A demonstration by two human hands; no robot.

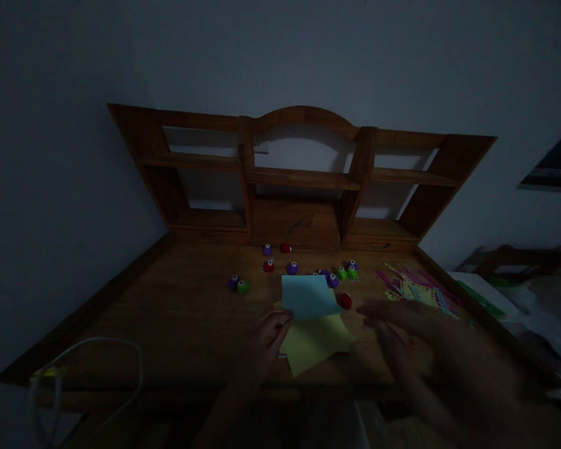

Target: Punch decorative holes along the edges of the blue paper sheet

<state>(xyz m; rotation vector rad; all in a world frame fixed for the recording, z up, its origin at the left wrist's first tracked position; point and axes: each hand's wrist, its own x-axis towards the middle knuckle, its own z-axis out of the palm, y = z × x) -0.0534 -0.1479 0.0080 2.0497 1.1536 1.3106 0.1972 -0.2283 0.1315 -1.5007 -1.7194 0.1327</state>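
Left hand [267,330] pinching the blue sheet [309,295] at its lower-left corner, over the yellow sheet [314,343]; right hand [442,337] blurred, released, fingers extended. Behind: shelf [303,178], 1 compartment framing a socket [260,148].

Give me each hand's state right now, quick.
Left hand: closed, pinching the blue paper near its lower-left corner.
Right hand: motion-blurred, nothing visibly held; open or closed cannot be told.

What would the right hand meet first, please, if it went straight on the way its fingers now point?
The right hand would probably meet the red round piece first, near a corner of the blue sheet; the hand's height above the desk is unclear, so it might pass over.
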